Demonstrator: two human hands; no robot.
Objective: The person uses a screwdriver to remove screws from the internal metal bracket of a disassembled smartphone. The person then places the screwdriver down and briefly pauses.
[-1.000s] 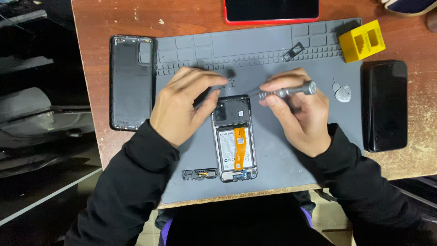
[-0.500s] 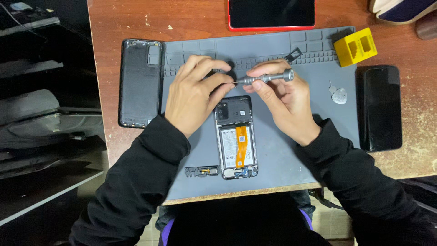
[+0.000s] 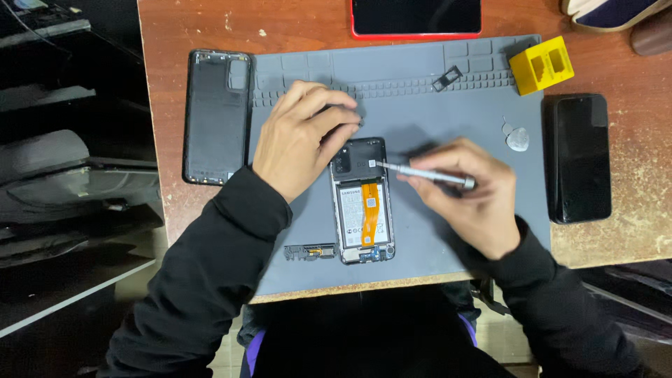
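Grey repair mat (image 3: 455, 119) covers the desk (image 3: 630, 238); opened phone (image 3: 364, 203) lies at its centre, back cover off. Right hand (image 3: 476, 203) grips a slim screwdriver (image 3: 427, 173), tip on the phone's upper plate. Left hand (image 3: 304, 136) curls at the phone's top-left corner, apparently steadying it; any small part under the fingers is hidden.

Red-edged dark screen (image 3: 416, 15) at the top edge; black phone screen (image 3: 578, 158) right; possibly 1 white battery label (image 3: 352, 217).
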